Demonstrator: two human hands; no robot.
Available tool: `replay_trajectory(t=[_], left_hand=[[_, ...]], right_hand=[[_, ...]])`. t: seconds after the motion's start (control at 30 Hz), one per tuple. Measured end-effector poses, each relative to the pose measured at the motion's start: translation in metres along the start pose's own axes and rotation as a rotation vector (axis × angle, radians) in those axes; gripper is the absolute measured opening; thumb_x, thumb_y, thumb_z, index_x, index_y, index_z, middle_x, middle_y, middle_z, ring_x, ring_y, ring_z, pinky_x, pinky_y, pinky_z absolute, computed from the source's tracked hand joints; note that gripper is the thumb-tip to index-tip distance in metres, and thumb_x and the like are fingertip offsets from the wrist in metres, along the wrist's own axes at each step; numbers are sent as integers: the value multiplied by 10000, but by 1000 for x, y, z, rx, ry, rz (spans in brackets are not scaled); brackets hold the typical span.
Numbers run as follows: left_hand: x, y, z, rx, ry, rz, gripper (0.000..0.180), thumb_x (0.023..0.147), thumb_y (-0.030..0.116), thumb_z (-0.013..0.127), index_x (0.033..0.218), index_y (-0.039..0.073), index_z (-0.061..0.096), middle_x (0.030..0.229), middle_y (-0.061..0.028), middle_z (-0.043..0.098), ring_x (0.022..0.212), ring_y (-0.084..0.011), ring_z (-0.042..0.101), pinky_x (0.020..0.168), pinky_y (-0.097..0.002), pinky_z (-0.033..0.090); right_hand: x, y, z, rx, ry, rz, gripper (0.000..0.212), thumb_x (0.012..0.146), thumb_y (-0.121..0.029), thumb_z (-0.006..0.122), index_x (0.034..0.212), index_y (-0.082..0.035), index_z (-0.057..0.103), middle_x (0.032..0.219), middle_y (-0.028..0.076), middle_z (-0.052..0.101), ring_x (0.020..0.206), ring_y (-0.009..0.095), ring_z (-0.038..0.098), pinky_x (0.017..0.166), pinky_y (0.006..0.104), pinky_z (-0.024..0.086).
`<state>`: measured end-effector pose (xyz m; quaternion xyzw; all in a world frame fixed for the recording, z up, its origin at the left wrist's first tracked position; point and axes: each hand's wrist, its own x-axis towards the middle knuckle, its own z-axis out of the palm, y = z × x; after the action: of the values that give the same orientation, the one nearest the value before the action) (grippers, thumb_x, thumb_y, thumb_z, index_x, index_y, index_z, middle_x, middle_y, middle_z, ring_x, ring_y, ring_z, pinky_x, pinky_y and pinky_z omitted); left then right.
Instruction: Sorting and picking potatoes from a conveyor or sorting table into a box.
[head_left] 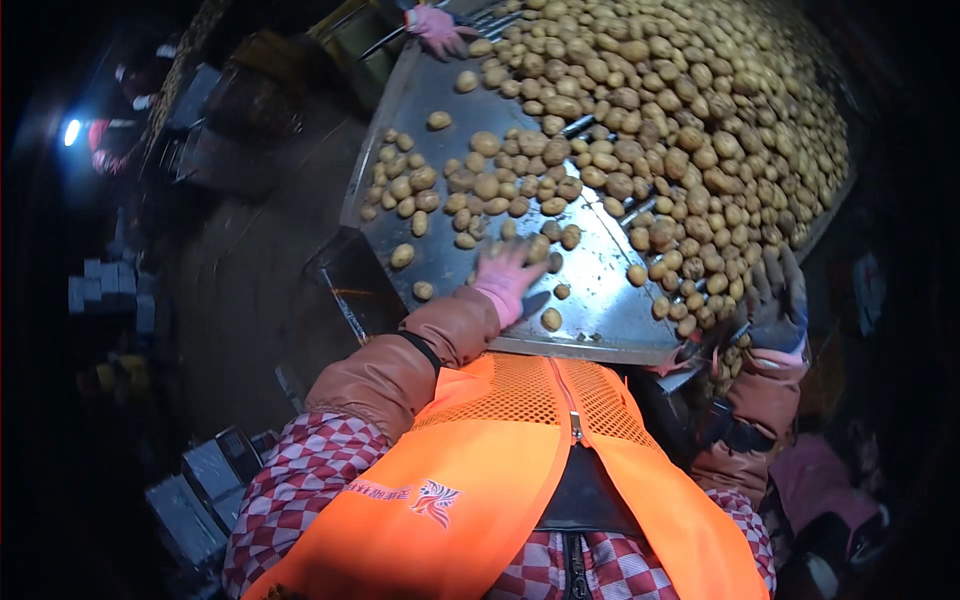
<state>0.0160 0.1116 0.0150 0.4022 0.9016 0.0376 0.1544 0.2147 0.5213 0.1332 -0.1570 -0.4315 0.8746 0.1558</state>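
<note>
My left hand [508, 274], in a pink glove with dark fingertips, lies palm down on the sloping metal table [600, 270], its fingers spread. A few potatoes [551, 319] sit right by its fingertips, and a loose group of potatoes [500, 180] lies just beyond. At the table's right front edge is my right hand [780, 305], gloved in dark grey with a pink cuff. Its fingers stretch upward beside the big potato heap [700, 130], and no potato shows in its grip. Whether it touches the heap I cannot tell.
Another person's pink-gloved hand [440, 28] rests at the table's far left corner. Metal rollers [637, 212] show between the potatoes. Grey boxes [205, 490] stand on the floor at lower left. A bright lamp [72, 132] shines at far left. Someone's pink clothing [825, 485] appears at lower right.
</note>
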Motion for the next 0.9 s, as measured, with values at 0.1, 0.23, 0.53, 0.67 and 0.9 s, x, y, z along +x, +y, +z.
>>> replay_trajectory(t=[0.1, 0.23, 0.53, 0.67, 0.9], left_hand=[[-4, -23, -7, -76, 132, 341, 586, 845, 415, 674, 1394, 285, 516, 1533, -135, 393, 1405, -372, 381, 1163, -616, 235], [-13, -73, -9, -118, 197, -91, 565, 820, 184, 659, 1374, 195, 549, 1501, -117, 450, 1381, -377, 409, 1146, -525, 332], [34, -191, -68, -191, 374, -614, 498, 865, 19, 508, 1338, 149, 593, 1282, -180, 627, 1231, -357, 567, 1054, -428, 449], [67, -213, -75, -248, 89, -664, 433, 932, 131, 481, 1354, 158, 571, 1222, -195, 656, 1169, -377, 611, 984, -471, 491], [90, -130, -79, -1760, 184, -667, 374, 964, 160, 604, 1336, 121, 594, 1236, -194, 666, 1135, -318, 640, 991, -346, 478]], right_hand=[[64, 36, 121, -418, 84, 244, 564, 1024, -360, 526, 1514, -119, 382, 1424, 113, 543, 1208, 231, 589, 981, 371, 506], [157, 110, 145, -647, -83, 256, 480, 995, -248, 612, 1422, -51, 511, 1324, 96, 621, 1173, 209, 606, 941, 322, 506], [160, 235, 207, -2272, -178, -175, 853, 810, -430, 766, 1526, -173, 381, 1562, 197, 333, 1398, 483, 344, 1093, 563, 400], [103, 256, 215, -1792, -515, -176, 1010, 702, -261, 822, 1549, -128, 289, 1543, 149, 344, 1386, 566, 276, 1131, 562, 358], [105, 208, 187, -50, -22, 557, 606, 975, -310, 650, 1508, -140, 417, 1349, 153, 584, 1164, 305, 611, 994, 449, 513]])
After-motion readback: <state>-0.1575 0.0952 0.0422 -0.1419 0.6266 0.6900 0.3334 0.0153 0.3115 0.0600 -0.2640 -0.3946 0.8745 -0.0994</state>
